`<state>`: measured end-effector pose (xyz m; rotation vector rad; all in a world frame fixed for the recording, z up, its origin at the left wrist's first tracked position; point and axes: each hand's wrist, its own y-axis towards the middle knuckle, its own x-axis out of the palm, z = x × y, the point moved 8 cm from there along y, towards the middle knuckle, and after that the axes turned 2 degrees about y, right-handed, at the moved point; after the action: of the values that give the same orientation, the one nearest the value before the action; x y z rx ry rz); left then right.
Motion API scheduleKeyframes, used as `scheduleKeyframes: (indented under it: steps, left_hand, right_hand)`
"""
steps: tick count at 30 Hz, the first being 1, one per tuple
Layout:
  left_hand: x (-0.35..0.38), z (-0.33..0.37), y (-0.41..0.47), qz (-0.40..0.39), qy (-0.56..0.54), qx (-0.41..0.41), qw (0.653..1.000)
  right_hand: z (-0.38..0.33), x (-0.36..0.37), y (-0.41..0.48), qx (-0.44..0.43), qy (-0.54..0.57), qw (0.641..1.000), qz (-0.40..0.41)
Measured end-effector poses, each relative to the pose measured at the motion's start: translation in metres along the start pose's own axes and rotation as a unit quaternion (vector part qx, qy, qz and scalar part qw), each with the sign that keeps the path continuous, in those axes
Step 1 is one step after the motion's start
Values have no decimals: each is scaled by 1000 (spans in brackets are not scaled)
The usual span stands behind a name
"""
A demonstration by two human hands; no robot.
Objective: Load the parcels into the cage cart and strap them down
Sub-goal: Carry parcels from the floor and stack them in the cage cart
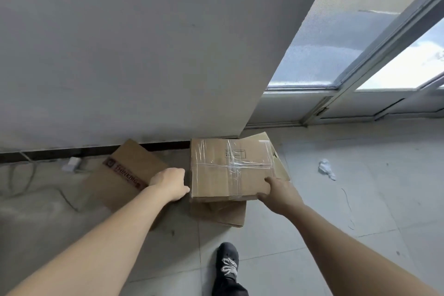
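Observation:
A taped cardboard parcel (230, 168) lies on top of flat cardboard pieces (221, 214) on the floor by the wall. My left hand (169, 185) is at the parcel's left side, fingers curled down beside its edge; whether they touch it is hidden. My right hand (276, 193) grips the parcel's near right corner, thumb on the top face. A second cardboard box (122, 175) with red print lies tilted to the left, partly under my left forearm. No cage cart or strap is in view.
A grey wall (144, 55) stands directly behind the boxes, with windows (336, 55) at the right. Cables and a white adapter (72, 164) lie at the left. A crumpled white scrap (326, 168) lies on the tiles. My shoe (228, 262) is below.

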<state>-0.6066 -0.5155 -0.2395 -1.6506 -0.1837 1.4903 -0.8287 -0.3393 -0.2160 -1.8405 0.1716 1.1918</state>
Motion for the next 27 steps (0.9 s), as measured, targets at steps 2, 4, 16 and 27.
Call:
scheduleKeyframes:
  steps: [2,4,16,27]
  left_hand:
    - [15,6,25,-9,-35,-21,999]
    - [30,10,46,-18,-76,-45,996]
    - [88,10,95,-17,-352,-187,917]
    - [68,-38,19,69,-479,-255,837]
  right_hand:
    - [10,8,33,3,8,1000,-6]
    - [20,18,62,14,31,999,-7]
    - [62,74,144,157,332,930,-36]
    - [12,33,101,55,261,963,44]
